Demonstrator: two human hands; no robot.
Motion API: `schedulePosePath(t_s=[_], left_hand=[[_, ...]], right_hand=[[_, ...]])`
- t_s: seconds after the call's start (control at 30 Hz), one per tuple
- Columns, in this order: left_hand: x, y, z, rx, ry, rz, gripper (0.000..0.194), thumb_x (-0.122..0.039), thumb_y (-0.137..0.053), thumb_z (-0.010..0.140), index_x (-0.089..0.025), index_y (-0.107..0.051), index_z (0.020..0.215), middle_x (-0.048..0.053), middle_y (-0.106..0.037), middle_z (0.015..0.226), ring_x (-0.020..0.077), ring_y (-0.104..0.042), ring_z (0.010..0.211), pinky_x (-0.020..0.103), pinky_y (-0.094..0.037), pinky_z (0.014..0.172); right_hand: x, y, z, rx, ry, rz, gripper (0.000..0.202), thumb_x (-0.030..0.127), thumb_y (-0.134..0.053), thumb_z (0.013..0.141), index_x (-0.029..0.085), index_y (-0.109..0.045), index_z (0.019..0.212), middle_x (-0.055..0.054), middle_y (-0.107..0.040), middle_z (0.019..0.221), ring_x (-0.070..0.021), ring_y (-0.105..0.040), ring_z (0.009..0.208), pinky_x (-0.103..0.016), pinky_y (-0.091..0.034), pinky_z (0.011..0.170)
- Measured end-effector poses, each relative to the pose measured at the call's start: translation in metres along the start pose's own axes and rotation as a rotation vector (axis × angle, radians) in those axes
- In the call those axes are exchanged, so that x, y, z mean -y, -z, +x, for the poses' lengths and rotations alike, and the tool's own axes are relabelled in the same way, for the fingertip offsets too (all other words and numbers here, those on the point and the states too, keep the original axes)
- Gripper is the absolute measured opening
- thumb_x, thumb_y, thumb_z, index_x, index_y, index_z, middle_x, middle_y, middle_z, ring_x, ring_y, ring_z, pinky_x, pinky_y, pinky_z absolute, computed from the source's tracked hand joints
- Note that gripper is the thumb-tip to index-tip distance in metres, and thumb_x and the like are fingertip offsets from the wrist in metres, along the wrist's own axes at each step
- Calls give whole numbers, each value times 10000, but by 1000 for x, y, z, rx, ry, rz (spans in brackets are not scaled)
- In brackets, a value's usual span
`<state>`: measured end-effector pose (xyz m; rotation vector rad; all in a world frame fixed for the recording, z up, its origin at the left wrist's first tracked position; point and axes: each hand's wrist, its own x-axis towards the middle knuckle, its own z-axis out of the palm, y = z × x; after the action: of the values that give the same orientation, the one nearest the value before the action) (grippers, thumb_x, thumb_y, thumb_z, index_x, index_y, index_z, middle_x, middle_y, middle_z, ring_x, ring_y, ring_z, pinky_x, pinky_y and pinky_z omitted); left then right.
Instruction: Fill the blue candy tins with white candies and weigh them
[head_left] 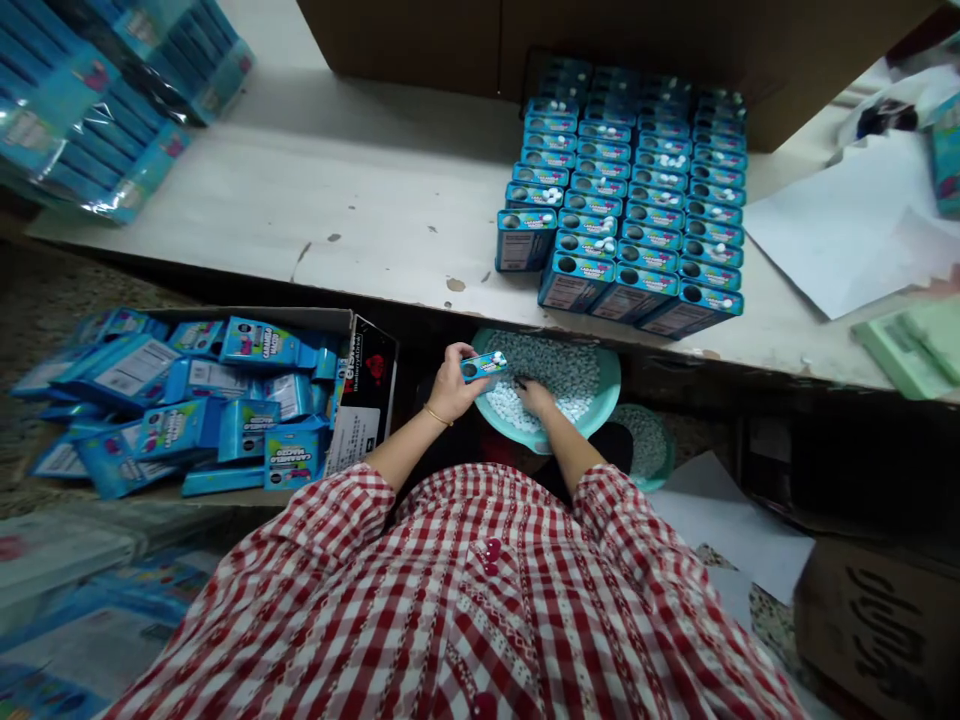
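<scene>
My left hand (448, 386) is closed around a small blue candy box (484, 367). The box's narrow top faces up and has a dark round hole at one end. It is held over the left side of a mint-green basin (611, 385) full of small white and pale candies (551, 362). Among those candies, inside the basin, is my right hand (535, 399). Its fingertips point down into the pile and are mostly hidden, so whether they pinch anything does not show.
Rows of upright blue boxes (637, 215) line the worktable (360, 190). On the left, a carton (367, 390) holds loose blue boxes (172, 425). Plastic-wrapped packs (112, 140) lie at the far left. A second tub (664, 450) of candies stands lower right, near papers (739, 525).
</scene>
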<state>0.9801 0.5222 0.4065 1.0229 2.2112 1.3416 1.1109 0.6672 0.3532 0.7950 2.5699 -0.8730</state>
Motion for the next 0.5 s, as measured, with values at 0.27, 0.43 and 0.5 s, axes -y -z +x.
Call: schedulePosePath(t_s=[0.27, 0.43, 0.5], left_hand=[[9, 8, 7, -112, 4, -46, 496, -192, -657, 625, -195, -371, 1030, 27, -552, 941, 153, -581, 871, 309, -460, 805], [0, -16, 11, -34, -17, -11, 490, -138, -634, 627, -199, -376, 1038, 41, -578, 968, 174, -589, 915, 317, -457, 827], [-5, -30, 12, 25, -37, 7, 495, -99, -612, 625, -202, -380, 1049, 44, -580, 985, 181, -584, 933, 327, -450, 848]], right_hand=[[-27, 32, -22, 30, 16, 357, 329, 236, -471, 789, 82, -606, 1046, 11, -608, 686, -105, -516, 591, -203, -428, 591], [-31, 86, -61, -31, 98, 378, 392, 323, -523, 765, 131, -630, 1090, -45, -674, 887, -176, -596, 781, -279, -459, 727], [-20, 105, -72, -52, 124, 244, 364, 335, -529, 777, 172, -651, 1079, -47, -679, 1001, -205, -602, 911, -288, -444, 808]])
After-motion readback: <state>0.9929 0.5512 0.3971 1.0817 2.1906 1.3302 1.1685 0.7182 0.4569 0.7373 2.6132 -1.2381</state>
